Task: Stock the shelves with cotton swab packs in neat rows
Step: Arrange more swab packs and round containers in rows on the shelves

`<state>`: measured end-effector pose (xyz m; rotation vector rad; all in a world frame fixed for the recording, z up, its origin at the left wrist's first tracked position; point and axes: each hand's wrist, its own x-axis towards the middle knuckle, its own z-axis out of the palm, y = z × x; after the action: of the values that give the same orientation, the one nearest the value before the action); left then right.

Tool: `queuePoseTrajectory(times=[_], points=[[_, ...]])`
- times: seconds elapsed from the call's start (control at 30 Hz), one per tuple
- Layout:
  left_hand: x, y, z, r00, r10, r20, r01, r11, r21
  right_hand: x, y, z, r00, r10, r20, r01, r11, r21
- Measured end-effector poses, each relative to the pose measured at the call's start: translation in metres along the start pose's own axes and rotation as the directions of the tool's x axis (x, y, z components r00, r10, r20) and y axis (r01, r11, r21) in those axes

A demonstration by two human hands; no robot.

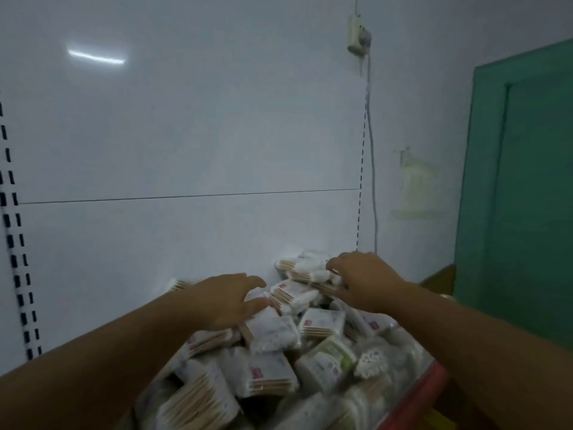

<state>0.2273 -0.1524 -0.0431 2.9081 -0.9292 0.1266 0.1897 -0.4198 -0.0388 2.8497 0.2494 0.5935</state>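
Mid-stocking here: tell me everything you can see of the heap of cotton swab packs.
The heap of cotton swab packs is a loose jumble, not rows: small clear plastic packs of pale wooden sticks with white cotton tips, several with a small red label, one with a green one. They lie tilted every way, banked against the white back panel. The left hand lies spread on its left side; the right hand touches the topmost packs, grip unclear.

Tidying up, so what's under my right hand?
Stacked cotton swab packs against the white back panel. The right hand covers those beneath it; whether it grips one is hidden.
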Motion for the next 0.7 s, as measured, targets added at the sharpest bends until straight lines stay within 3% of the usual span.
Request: queuePoseTrajectory(times=[0.17, 0.3, 0.37, 0.4, 0.47, 0.53, 0.63, 0.7], points=[[0.021, 0.002, -0.003, 0.991, -0.131, -0.037, 0.13, 0.991, -0.007, 0.073, 0.006, 0.034, 0.996, -0.075, 0.052, 0.054, 0.945, 0.323], [0.022, 0.007, 0.003, 0.964, -0.248, -0.093, 0.211, 0.931, -0.299, 0.108, -0.005, 0.05, 0.986, -0.156, -0.063, 0.168, 0.938, 0.304], [0.022, 0.008, 0.003, 0.925, -0.343, -0.161, 0.221, 0.833, -0.507, 0.118, 0.0, 0.043, 0.977, -0.148, -0.155, 0.199, 0.897, 0.394], [0.023, 0.01, 0.0, 0.889, -0.431, -0.156, 0.227, 0.71, -0.667, 0.122, 0.004, 0.035, 0.973, -0.134, -0.187, 0.21, 0.852, 0.479], [0.025, 0.015, -0.007, 0.835, -0.551, 0.007, 0.202, 0.294, -0.934, 0.123, 0.006, 0.015, 0.952, -0.12, -0.281, 0.277, 0.723, 0.633], [0.029, 0.023, -0.012, 0.856, -0.496, 0.145, 0.146, -0.037, -0.989, 0.111, -0.004, -0.002, 0.886, -0.19, -0.424, 0.443, 0.621, 0.647], [0.035, 0.036, -0.011, 0.88, -0.465, 0.096, -0.043, -0.279, -0.959, 0.088, -0.028, -0.013, 0.722, -0.457, -0.52, 0.691, 0.516, 0.506], [0.032, 0.038, -0.009, 0.821, -0.563, 0.096, -0.109, -0.32, -0.941, 0.081, -0.034, -0.011, 0.698, -0.556, -0.451, 0.706, 0.428, 0.564]])
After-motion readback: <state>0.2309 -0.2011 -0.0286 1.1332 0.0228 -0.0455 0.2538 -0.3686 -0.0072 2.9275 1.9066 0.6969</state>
